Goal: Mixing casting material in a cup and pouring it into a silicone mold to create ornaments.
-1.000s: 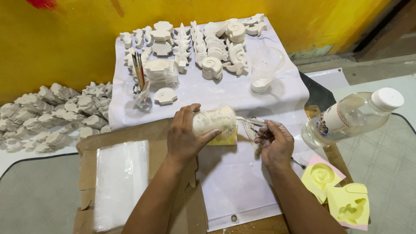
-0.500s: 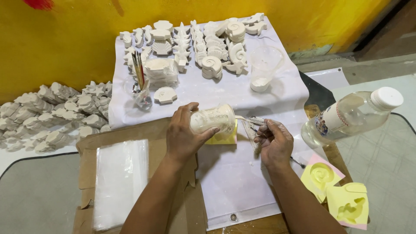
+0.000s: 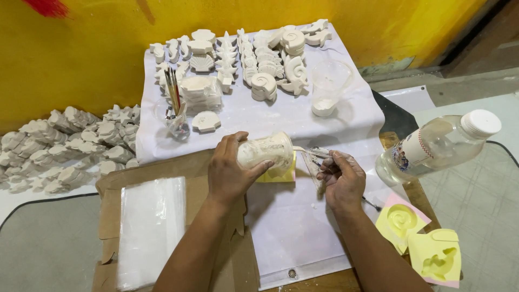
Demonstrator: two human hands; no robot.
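Left hand (image 3: 231,173): palm down, fingers wrapped around tilted plaster-smeared clear plastic cup (image 3: 265,151) over yellow mould (image 3: 281,173) | Right hand (image 3: 341,178): curled, pinching thin stirring stick (image 3: 309,152) at cup mouth.

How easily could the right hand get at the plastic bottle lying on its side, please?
Probably easily: the right hand holds only a thin stick, and nothing stands between it and the plastic bottle just beside it.

White plaster shell casts (image 3: 254,59), tilted clear bottle (image 3: 432,148), yellow moulds (image 3: 419,238), brushes in cup (image 3: 174,108), plastic bags (image 3: 151,227).
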